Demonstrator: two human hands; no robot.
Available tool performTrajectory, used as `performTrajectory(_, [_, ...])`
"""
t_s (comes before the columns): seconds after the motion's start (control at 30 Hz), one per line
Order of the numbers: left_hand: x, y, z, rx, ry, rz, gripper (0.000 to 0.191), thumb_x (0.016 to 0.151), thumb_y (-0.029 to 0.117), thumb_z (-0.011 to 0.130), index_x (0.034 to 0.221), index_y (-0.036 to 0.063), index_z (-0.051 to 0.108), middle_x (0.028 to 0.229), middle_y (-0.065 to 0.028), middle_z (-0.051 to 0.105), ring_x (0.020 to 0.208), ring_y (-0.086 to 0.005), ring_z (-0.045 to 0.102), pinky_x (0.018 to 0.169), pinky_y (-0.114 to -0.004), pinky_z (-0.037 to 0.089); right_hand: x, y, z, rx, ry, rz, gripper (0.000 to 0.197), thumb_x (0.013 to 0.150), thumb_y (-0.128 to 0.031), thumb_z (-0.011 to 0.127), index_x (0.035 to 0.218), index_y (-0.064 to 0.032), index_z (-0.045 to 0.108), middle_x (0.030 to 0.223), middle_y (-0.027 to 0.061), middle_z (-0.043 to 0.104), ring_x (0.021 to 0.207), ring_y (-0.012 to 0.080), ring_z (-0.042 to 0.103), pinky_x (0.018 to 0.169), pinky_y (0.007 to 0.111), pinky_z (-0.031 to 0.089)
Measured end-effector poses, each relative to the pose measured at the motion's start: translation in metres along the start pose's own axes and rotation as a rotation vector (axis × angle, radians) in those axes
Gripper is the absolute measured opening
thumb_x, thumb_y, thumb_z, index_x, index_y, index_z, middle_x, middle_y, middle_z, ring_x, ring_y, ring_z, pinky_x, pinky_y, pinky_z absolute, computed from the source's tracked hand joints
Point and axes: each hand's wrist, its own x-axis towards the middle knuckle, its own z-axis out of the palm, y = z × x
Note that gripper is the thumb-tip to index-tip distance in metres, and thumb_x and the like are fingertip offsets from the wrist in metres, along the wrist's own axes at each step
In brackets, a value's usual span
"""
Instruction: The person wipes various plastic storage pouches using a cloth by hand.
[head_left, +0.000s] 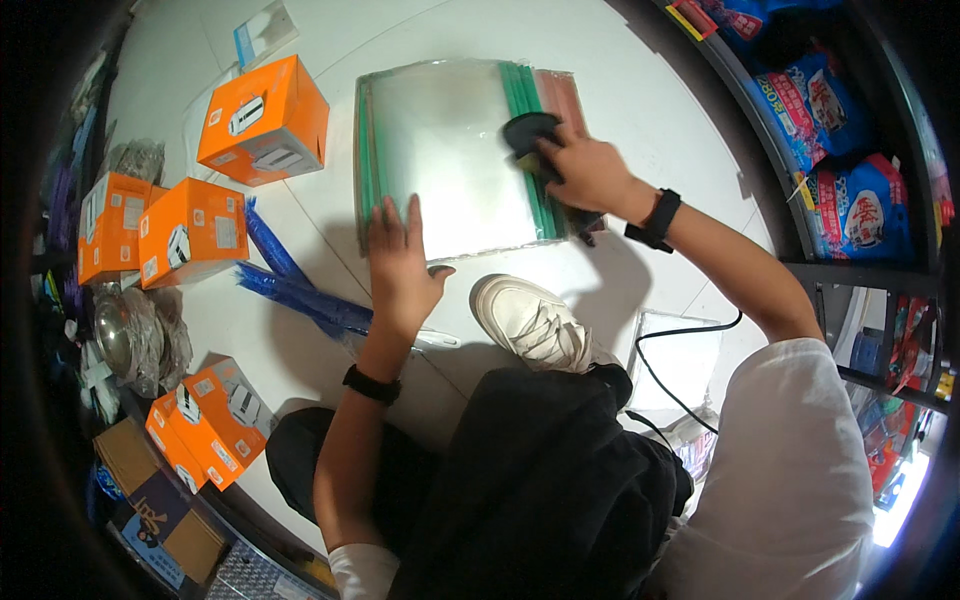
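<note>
On the tiled floor before me lies a flat pack of clear plastic sheets (450, 150) with green strips along both sides. My left hand (401, 262) rests palm down at its near left corner, fingers stretched out over the edge and holding nothing. Above the green strips on the right side, my right hand (592, 169) grips a dark handheld tool (531, 133) with a rounded head. Motion blurs this tool, so its exact kind and whether it touches the pack cannot be told. A reddish-edged pack (561, 94) shows from under the green one.
Orange printed cartons (262, 120) stand to the left. Blue-bristled brushes (300, 296) lie partly behind my left forearm. My white shoe (529, 319) is just below the pack. A black cable (675, 330) loops at right, beside shelving holding blue bags (862, 210).
</note>
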Motion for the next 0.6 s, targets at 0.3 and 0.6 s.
performTrajectory(0.3, [0.009, 0.008, 0.024, 0.098, -0.004, 0.201, 0.091, 0.077, 0.026, 0.083, 0.153, 0.0069, 0.039, 0.157, -0.0185, 0.039, 0.148, -0.0308, 0.033, 0.121, -0.047, 0.029, -0.025, 0.033, 0.022, 0.355, 0.027, 0.169, 0.063, 0.084, -0.033, 0.068, 0.135, 0.0015, 0.060, 0.125, 0.0212, 0.057, 0.107, 0.0380, 0.064, 0.094, 0.044, 0.053])
performTrajectory(0.6, [0.011, 0.012, 0.020, 0.058, 0.017, 0.188, 0.092, 0.075, 0.024, 0.085, 0.152, 0.0030, 0.039, 0.153, -0.0195, 0.046, 0.142, -0.0334, 0.044, 0.118, -0.047, 0.034, 0.071, 0.024, 0.038, 0.258, 0.348, 0.234, 0.062, 0.088, -0.041, 0.063, 0.139, -0.0058, 0.058, 0.131, 0.0275, 0.053, 0.118, 0.0427, 0.059, 0.100, 0.048, 0.050])
